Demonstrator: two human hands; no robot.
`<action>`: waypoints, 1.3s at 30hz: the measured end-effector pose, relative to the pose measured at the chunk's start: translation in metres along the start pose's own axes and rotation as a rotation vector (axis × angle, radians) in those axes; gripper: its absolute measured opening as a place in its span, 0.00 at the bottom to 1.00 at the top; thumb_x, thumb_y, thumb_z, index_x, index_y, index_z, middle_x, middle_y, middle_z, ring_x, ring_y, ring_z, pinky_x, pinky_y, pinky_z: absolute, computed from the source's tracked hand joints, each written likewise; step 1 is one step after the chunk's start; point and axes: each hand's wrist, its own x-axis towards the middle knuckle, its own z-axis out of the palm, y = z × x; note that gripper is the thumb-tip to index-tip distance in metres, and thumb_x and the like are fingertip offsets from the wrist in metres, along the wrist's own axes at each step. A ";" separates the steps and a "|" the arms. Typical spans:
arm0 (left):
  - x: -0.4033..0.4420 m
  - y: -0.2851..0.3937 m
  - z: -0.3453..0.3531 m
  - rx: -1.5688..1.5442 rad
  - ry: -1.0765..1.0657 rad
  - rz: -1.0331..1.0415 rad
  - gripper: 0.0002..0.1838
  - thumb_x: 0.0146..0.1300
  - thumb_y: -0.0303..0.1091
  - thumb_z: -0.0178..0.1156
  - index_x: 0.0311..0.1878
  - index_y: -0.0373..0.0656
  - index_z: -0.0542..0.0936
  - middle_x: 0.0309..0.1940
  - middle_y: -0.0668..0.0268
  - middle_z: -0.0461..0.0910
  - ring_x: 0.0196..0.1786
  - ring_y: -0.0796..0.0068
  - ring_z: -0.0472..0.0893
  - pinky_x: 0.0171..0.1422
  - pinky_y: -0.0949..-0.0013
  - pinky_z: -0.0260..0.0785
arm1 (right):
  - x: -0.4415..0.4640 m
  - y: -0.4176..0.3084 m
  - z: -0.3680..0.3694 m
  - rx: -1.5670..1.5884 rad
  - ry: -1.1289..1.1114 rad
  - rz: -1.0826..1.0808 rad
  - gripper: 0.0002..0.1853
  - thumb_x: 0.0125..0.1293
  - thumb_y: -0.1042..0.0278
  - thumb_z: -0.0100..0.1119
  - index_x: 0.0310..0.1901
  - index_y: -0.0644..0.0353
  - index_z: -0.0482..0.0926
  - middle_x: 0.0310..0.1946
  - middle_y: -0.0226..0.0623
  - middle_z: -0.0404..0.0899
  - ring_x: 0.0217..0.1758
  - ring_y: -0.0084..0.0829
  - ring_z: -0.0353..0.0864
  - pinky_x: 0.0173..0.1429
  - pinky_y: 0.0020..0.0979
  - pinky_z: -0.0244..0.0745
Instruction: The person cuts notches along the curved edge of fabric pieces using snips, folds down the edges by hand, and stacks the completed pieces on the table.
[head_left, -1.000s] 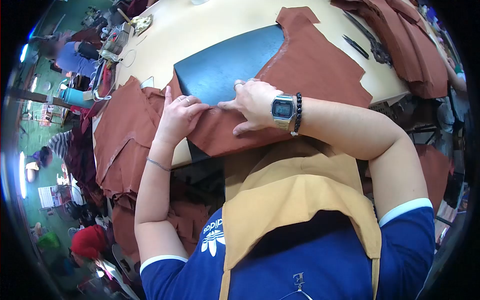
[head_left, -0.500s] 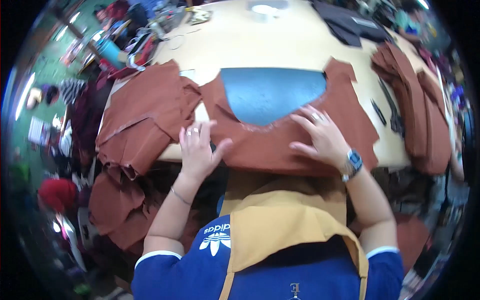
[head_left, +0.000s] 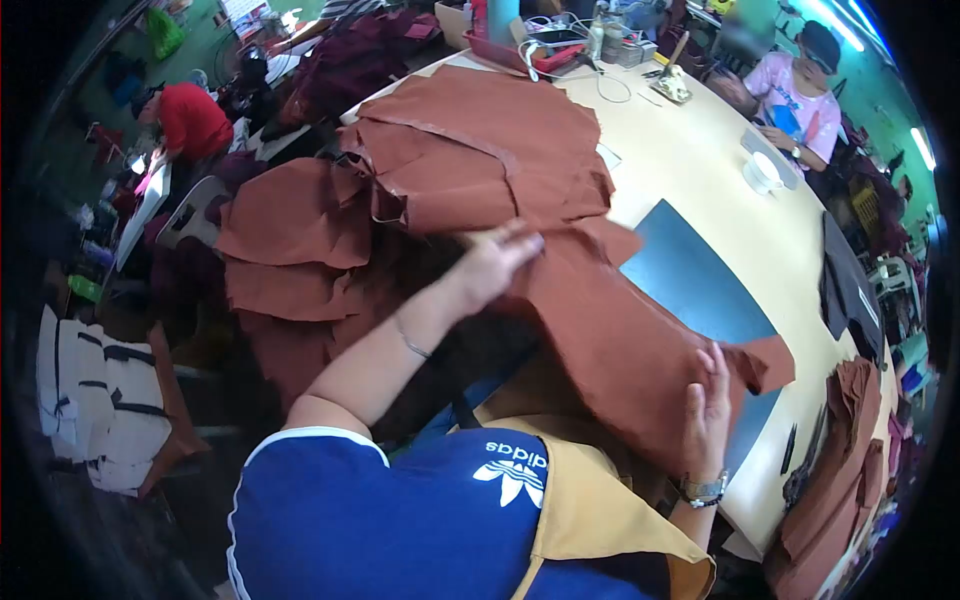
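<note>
A rust-brown leather piece (head_left: 610, 340) lies across the near edge of the table, partly over a dark blue-grey mat (head_left: 700, 285). At its left end is my left hand (head_left: 492, 265), smeared by motion, so its grip cannot be made out. My right hand (head_left: 708, 415) rests against the right part of the piece, fingers stretched out and slightly apart. Just beyond my left hand sits a stack of similar rust-brown leather (head_left: 490, 130), its near edges overlapping the end of the piece.
More rust-brown pieces (head_left: 295, 225) hang or lie at left below the table edge. Folded rust-brown leather (head_left: 830, 480) and a black pen-like tool (head_left: 788, 448) lie at right. A white cup (head_left: 762, 172) stands farther back, near a person in pink (head_left: 800, 110).
My view has swung left. The leather piece has shifted over the mat and now covers more of it; my left hand has moved to its left end beside the stack.
</note>
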 end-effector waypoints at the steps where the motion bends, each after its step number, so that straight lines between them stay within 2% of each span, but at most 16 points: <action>1: 0.002 0.015 -0.026 -0.036 0.040 -0.116 0.20 0.72 0.39 0.55 0.58 0.34 0.78 0.59 0.61 0.78 0.60 0.71 0.77 0.67 0.67 0.67 | 0.001 0.008 -0.007 -0.034 0.069 0.026 0.28 0.74 0.64 0.48 0.72 0.63 0.60 0.65 0.49 0.70 0.71 0.39 0.66 0.74 0.37 0.57; 2: 0.000 0.028 -0.048 -0.009 0.214 0.052 0.21 0.71 0.38 0.56 0.59 0.31 0.78 0.53 0.61 0.80 0.59 0.72 0.76 0.68 0.69 0.66 | 0.002 0.023 -0.018 -0.116 0.092 0.044 0.25 0.75 0.64 0.48 0.70 0.63 0.63 0.64 0.48 0.71 0.69 0.39 0.68 0.73 0.37 0.59; 4: 0.002 0.062 -0.116 0.300 0.384 0.210 0.21 0.73 0.37 0.51 0.62 0.31 0.75 0.58 0.59 0.78 0.63 0.69 0.75 0.71 0.68 0.64 | 0.002 0.055 -0.038 -0.236 0.137 0.064 0.23 0.75 0.64 0.48 0.67 0.64 0.67 0.62 0.48 0.73 0.67 0.39 0.71 0.71 0.38 0.61; 13: -0.084 0.258 -0.226 -0.106 1.349 1.087 0.31 0.73 0.50 0.45 0.63 0.28 0.67 0.60 0.43 0.72 0.63 0.50 0.74 0.73 0.60 0.62 | 0.000 0.068 -0.040 -0.448 0.192 -0.017 0.18 0.73 0.66 0.52 0.59 0.65 0.75 0.57 0.48 0.75 0.62 0.44 0.73 0.69 0.39 0.64; 15: -0.064 0.253 -0.300 0.365 1.419 1.096 0.30 0.74 0.48 0.46 0.61 0.25 0.67 0.59 0.42 0.73 0.62 0.48 0.74 0.73 0.59 0.62 | 0.000 0.070 -0.041 -0.443 0.198 -0.026 0.17 0.73 0.66 0.52 0.59 0.65 0.75 0.56 0.47 0.75 0.62 0.43 0.73 0.69 0.38 0.64; 19: 0.027 0.145 -0.350 1.030 1.305 0.775 0.34 0.74 0.50 0.47 0.65 0.22 0.63 0.62 0.31 0.68 0.67 0.40 0.69 0.67 0.54 0.63 | 0.001 0.060 -0.040 -0.529 0.204 -0.040 0.16 0.69 0.67 0.57 0.54 0.66 0.78 0.55 0.49 0.77 0.61 0.46 0.74 0.68 0.40 0.66; 20: 0.030 0.121 -0.317 1.029 1.070 0.310 0.33 0.74 0.51 0.47 0.67 0.28 0.63 0.59 0.33 0.71 0.65 0.38 0.70 0.65 0.51 0.66 | 0.001 0.057 -0.040 -0.546 0.199 -0.054 0.15 0.68 0.68 0.58 0.53 0.66 0.78 0.55 0.49 0.77 0.60 0.46 0.74 0.67 0.39 0.67; 21: 0.038 0.070 -0.332 1.366 0.846 0.228 0.32 0.73 0.51 0.48 0.69 0.34 0.63 0.57 0.35 0.72 0.62 0.37 0.71 0.61 0.49 0.68 | 0.000 0.057 -0.039 -0.548 0.216 -0.049 0.15 0.66 0.68 0.59 0.52 0.65 0.78 0.55 0.48 0.77 0.59 0.47 0.74 0.68 0.41 0.65; 23: 0.046 -0.035 -0.338 1.233 0.389 0.021 0.33 0.72 0.50 0.48 0.68 0.30 0.63 0.58 0.39 0.74 0.62 0.41 0.73 0.64 0.51 0.67 | 0.000 0.049 -0.039 -0.558 0.208 -0.052 0.15 0.65 0.68 0.60 0.51 0.64 0.79 0.54 0.48 0.77 0.59 0.48 0.74 0.69 0.43 0.63; 25: 0.033 -0.097 -0.320 1.016 0.358 -0.399 0.38 0.73 0.59 0.42 0.70 0.33 0.64 0.65 0.42 0.70 0.69 0.46 0.67 0.73 0.60 0.57 | -0.001 0.052 -0.040 -0.541 0.217 -0.070 0.15 0.64 0.67 0.62 0.50 0.63 0.80 0.54 0.47 0.78 0.57 0.49 0.75 0.68 0.45 0.63; 28: 0.021 -0.144 -0.301 0.890 0.720 -0.175 0.38 0.74 0.59 0.41 0.70 0.30 0.63 0.67 0.44 0.67 0.70 0.49 0.67 0.74 0.59 0.56 | -0.002 0.055 -0.041 -0.533 0.225 -0.072 0.16 0.62 0.66 0.65 0.50 0.61 0.80 0.54 0.46 0.78 0.58 0.48 0.75 0.68 0.47 0.64; 30: 0.025 -0.158 -0.304 0.781 0.958 0.060 0.37 0.75 0.57 0.41 0.70 0.29 0.63 0.69 0.45 0.66 0.70 0.50 0.67 0.75 0.58 0.56 | -0.002 0.058 -0.040 -0.545 0.230 -0.036 0.17 0.62 0.61 0.66 0.51 0.58 0.81 0.55 0.43 0.78 0.62 0.46 0.75 0.71 0.56 0.58; 33: 0.033 -0.129 -0.301 0.604 1.215 0.291 0.31 0.77 0.50 0.41 0.69 0.31 0.64 0.70 0.46 0.65 0.71 0.52 0.67 0.74 0.59 0.58 | -0.001 0.056 -0.042 -0.549 0.238 -0.029 0.18 0.61 0.61 0.67 0.50 0.58 0.81 0.54 0.42 0.78 0.61 0.45 0.75 0.71 0.56 0.59; 35: 0.059 -0.084 -0.276 0.393 1.236 0.539 0.28 0.77 0.46 0.43 0.67 0.30 0.67 0.67 0.47 0.68 0.68 0.54 0.69 0.73 0.59 0.60 | 0.000 0.059 -0.041 -0.532 0.235 -0.038 0.17 0.61 0.61 0.68 0.50 0.58 0.81 0.53 0.42 0.78 0.60 0.45 0.76 0.71 0.56 0.60; 36: 0.077 -0.073 -0.284 0.588 1.170 0.688 0.26 0.77 0.44 0.44 0.66 0.31 0.69 0.65 0.48 0.70 0.66 0.56 0.70 0.73 0.60 0.60 | 0.001 0.060 -0.041 -0.519 0.246 -0.064 0.17 0.60 0.62 0.68 0.49 0.58 0.81 0.52 0.42 0.79 0.57 0.45 0.76 0.70 0.55 0.61; 39: 0.099 0.000 -0.183 0.703 0.828 0.711 0.21 0.76 0.41 0.48 0.60 0.34 0.74 0.58 0.55 0.76 0.63 0.62 0.73 0.70 0.62 0.61 | 0.002 0.059 -0.040 -0.539 0.248 -0.067 0.16 0.59 0.64 0.69 0.47 0.59 0.81 0.51 0.42 0.79 0.56 0.45 0.76 0.69 0.53 0.62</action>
